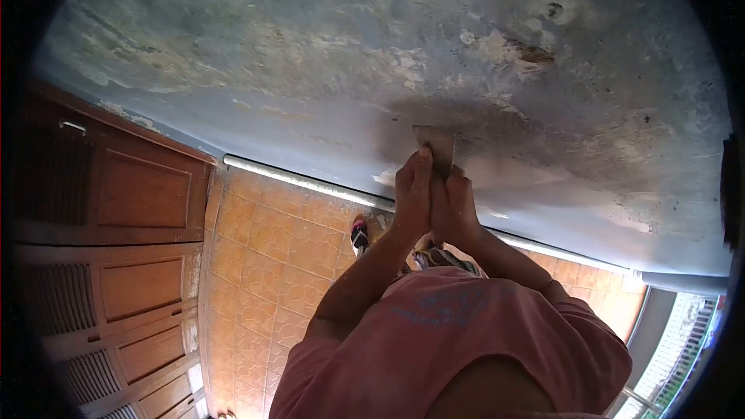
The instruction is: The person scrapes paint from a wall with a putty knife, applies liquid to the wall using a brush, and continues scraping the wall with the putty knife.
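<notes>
A putty knife (441, 146) with a wide flat metal blade rests against the patchy grey wall (334, 70) in front of me. My left hand (414, 192) is closed, pressing its fingertips on the left side of the blade. Beside it, my right hand (456, 203) is closed around the lower part of the tool, and the handle is hidden between my hands. Around the blade the wall surface is stained and uneven, with pale scraped patches and a darker chipped spot (534, 53) up to the right.
A white skirting strip (310, 180) runs along the wall's foot. Orange floor tiles (264, 264) lie below, with my sandalled foot (359, 234) on them. Brown wooden louvred cabinet doors (143, 194) stand to the left. A bright opening with a grille (683, 349) is at lower right.
</notes>
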The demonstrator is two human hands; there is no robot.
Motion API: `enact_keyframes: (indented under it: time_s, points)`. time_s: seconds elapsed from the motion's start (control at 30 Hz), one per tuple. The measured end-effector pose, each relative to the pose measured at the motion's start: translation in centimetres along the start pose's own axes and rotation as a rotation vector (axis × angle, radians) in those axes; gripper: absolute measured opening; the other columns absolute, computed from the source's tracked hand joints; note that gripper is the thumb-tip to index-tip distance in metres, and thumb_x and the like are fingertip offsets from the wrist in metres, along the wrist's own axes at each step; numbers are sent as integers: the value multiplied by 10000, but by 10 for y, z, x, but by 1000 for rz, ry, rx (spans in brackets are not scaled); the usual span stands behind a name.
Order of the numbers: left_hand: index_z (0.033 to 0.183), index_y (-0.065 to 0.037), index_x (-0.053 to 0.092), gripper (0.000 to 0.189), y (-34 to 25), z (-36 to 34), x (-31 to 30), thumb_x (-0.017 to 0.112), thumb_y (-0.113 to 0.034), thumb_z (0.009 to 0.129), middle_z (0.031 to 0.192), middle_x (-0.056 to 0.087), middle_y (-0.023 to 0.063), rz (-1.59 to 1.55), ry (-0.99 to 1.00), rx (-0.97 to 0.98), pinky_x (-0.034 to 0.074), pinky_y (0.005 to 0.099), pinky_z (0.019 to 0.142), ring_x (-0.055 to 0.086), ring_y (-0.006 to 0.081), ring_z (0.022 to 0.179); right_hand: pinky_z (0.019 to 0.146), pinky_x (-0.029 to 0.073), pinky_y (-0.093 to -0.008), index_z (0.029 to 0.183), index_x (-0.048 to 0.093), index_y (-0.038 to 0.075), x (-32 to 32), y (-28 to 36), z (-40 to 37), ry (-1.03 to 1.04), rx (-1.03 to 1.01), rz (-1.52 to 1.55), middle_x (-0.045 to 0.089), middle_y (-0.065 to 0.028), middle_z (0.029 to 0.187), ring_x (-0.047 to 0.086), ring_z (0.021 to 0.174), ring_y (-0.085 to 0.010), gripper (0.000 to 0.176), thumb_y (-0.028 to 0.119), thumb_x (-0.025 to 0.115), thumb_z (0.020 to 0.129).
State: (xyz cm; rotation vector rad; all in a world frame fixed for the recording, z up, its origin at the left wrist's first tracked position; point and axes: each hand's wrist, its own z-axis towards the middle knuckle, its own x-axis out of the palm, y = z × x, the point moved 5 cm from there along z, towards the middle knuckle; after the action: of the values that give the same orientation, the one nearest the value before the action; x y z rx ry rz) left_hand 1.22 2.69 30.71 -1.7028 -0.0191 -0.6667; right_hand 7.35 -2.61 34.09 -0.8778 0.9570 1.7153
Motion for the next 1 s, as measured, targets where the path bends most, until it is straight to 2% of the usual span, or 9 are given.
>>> enact_keyframes:
  time_s: [0.07,0.2,0.37,0.5,0.63,0.67,0.73,0.9,1.0]
  points:
    - [985,-31,531,347,-19,-2,2,417,-358,992,839,550,53,262,62,177,447,275,664,524,121,761,635,452,-426,1146,491,-139,14,-7,-13,35,48,98,525,-333,937,539,796,-409,424,137,491,824]
    - [963,-33,529,377,1,3,9,405,-388,991,814,557,62,-66,-72,-36,455,284,633,543,137,719,596,427,-379,1042,514,-118,-8,-15,12,157,545,840,537,-290,872,515,764,-339,312,88,511,807]
    - [976,-36,542,327,11,2,7,427,-342,993,819,577,62,-73,-60,-5,466,284,621,546,122,711,548,439,-326,990,502,-29,-6,-18,1,-74,260,715,548,-131,694,549,575,-201,166,105,428,926]
    - [950,-14,563,340,-7,-3,-18,418,-317,999,832,594,60,139,-50,-62,472,282,662,554,119,741,556,460,-317,1002,483,-19,27,-18,-12,61,723,1370,575,-125,704,583,600,-179,173,138,441,942]
    - [822,0,574,360,8,-2,-54,447,-290,992,744,541,-11,271,-98,68,415,251,660,476,72,722,572,494,-377,1040,443,11,23,-2,-19,-294,697,802,637,-172,764,660,672,-301,170,111,503,916]
    - [1047,45,610,415,2,-7,-55,422,-321,993,1004,655,110,399,-28,4,469,270,769,602,146,908,582,496,-390,1049,441,18,28,8,-20,-364,755,737,637,-183,776,657,674,-321,175,109,505,914]
    - [1042,55,622,426,10,-1,-64,432,-323,989,1029,660,124,357,92,41,463,265,787,608,162,938,602,502,-416,1067,436,31,41,29,-27,-499,888,601,636,-204,800,650,679,-361,189,105,510,910]
    - [1317,106,343,696,28,8,-96,241,-497,986,1258,515,219,183,505,-328,319,382,1071,476,289,1217,709,498,-438,1315,393,113,94,80,-25,-514,1024,761,628,-251,915,635,862,-408,459,143,548,883]
    - [1351,65,305,603,27,6,-108,274,-422,997,1235,520,199,99,647,-584,317,390,1073,461,299,1228,755,497,-423,1341,426,115,97,92,-23,-653,1074,767,618,-264,992,626,894,-419,467,117,537,888]
